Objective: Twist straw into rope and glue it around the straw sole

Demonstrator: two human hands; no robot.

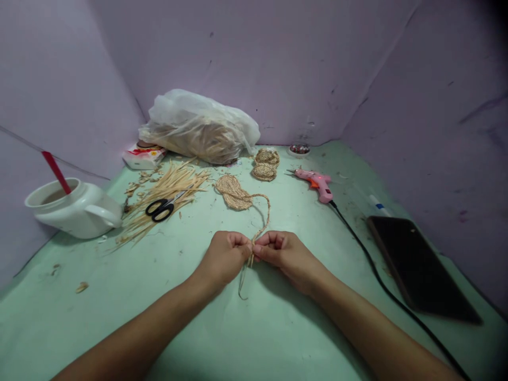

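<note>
A braided straw cord (266, 209) curves from a flat sole-shaped woven piece (233, 192) down to my fingers. My left hand (229, 254) pinches the cord near its lower end between thumb and fingers. Right beside it, my right hand (282, 256) pinches the same spot, the fingertips of both hands nearly touching. Loose strand ends hang below the pinch, one thin and hooked at its tip. Behind lies another small woven pair of pieces (265, 165), apart from the cord.
Black-handled scissors (162, 208) rest on loose straw strips (174, 182). A white pitcher (83, 211) with a red stick stands left. A stuffed plastic bag (198, 124) and small box (143, 157) sit behind. Right are a pink glue gun (317, 182), its black cord (369, 259) and a dark tablet (420, 267).
</note>
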